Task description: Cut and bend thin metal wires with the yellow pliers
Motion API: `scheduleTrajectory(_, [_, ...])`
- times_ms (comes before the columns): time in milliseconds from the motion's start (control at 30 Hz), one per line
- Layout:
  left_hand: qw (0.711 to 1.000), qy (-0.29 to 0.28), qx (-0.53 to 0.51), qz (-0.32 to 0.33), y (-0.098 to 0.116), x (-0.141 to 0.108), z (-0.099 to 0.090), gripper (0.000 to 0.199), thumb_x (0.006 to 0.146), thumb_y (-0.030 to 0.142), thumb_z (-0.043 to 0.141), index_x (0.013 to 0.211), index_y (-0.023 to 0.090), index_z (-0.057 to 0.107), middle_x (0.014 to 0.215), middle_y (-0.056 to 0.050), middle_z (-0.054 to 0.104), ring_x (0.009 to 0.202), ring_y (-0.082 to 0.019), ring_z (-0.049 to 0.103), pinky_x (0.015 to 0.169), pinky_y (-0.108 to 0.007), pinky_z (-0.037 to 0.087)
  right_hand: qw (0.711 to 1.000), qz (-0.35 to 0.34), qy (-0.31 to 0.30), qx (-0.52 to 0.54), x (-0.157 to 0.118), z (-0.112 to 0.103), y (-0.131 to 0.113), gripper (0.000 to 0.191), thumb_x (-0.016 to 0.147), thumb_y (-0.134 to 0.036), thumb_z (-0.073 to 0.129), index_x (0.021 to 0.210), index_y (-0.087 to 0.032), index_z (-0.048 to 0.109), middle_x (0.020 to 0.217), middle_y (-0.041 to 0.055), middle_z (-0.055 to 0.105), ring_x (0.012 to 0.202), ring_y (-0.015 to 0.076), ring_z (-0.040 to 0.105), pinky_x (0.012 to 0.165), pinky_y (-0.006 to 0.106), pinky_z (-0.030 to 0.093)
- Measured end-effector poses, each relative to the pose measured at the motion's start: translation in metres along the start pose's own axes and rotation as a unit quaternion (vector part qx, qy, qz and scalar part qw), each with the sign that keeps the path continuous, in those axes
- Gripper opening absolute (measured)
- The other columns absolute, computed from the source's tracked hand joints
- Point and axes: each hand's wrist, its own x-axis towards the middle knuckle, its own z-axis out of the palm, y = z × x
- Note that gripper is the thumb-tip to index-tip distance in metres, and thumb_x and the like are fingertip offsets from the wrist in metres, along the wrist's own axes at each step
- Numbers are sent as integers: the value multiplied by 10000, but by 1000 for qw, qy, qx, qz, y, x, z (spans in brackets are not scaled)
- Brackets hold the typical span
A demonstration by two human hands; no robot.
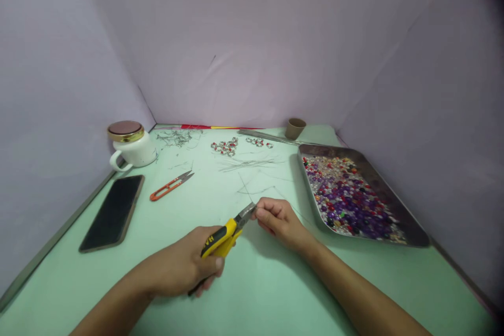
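Centrally, above the bench (268, 294), your left hand (185, 262) had its fingers clamped around the yellow-and-black pliers (220, 237), while your right hand (281, 222) pinched a thin wire (244, 186) at their tip.

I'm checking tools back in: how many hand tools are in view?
2: yellow pliers in the left hand, and orange snips on the table, near the phone.

Bare left hand (188, 266) grips yellow-and-black metal-nosed pliers (225, 237), aimed toward one o'clock; bare right hand (280, 222) pinches beside their tip.
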Motion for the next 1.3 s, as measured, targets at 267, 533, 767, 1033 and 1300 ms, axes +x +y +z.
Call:
scheduleTrajectory(267, [996,-31,-84,7,-7,9,3,221,755,329,474,907,181,410,623,30,479,451,-90,442,412,-211,357,1000,4,12,22,1,0,4,269,768,-399,496,683,-147,541,421,-79,345,379,58,259,388,201,192])
scheduleTrajectory(533, [914,206,344,-65,6,11,22,300,735,101,394,1016,205,419,830,-68,551,738,-209,552,622,-282,380,987,73,103,103,3,16,1,185,701,-317,508,614,-154,526,376,-100,252,354,46,168,352,194,109])
scheduleTrajectory(767, [803,261,520,-127,1,25,33,515,696,5,331,1182,177,329,879,-85,514,757,-211,540,583,-285,365,973,114,136,145,4,20,3,167,677,-302,521,596,-156,515,354,-114,217,325,33,131,328,185,70])
scheduleTrajectory(1033, [830,242,487,-121,4,22,30,408,716,98,377,1111,198,361,848,-70,523,719,-221,555,569,-302,383,985,104,117,78,5,17,11,153,740,-278,470,644,-167,513,365,-98,334,286,37,250,278,156,188])
scheduleTrajectory(1300, [816,246,505,-136,4,25,34,438,707,89,383,1135,174,361,861,-83,514,742,-225,548,585,-313,401,986,110,107,57,6,17,13,169,746,-311,469,649,-175,491,380,-94,379,273,50,323,274,164,249])
